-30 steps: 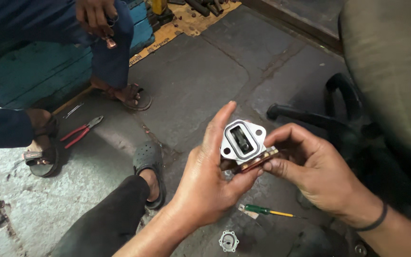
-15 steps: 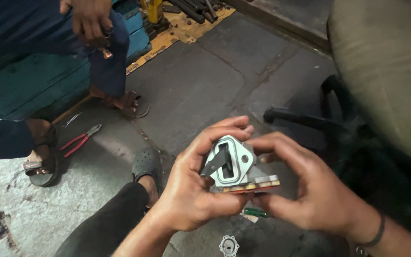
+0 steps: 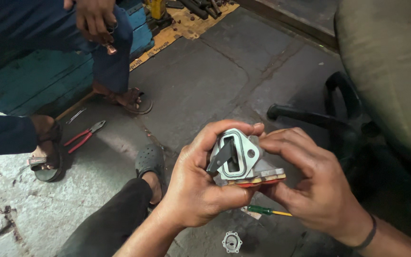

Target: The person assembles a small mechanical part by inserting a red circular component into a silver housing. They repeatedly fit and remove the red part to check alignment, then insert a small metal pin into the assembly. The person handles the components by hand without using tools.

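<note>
In the head view, both hands hold a small grey cast-metal flanged housing (image 3: 241, 158) above the concrete floor (image 3: 200, 85): the left hand (image 3: 200, 190) wraps it from the left with thumb under and fingers curled over its top edge, while the right hand (image 3: 317, 190) pinches its right side, both hands clamped on it. Its oblong opening faces up toward the camera, tilted slightly left, the long axis of that flange running roughly up-down, and the reddish gasket-edged base lies level at the bottom. Below the hands lie a green-handled screwdriver (image 3: 267, 211) and a small round metal part (image 3: 232, 242); red-handled pliers (image 3: 83, 136) lie well to the left near another person's sandalled foot (image 3: 46, 152).
</note>
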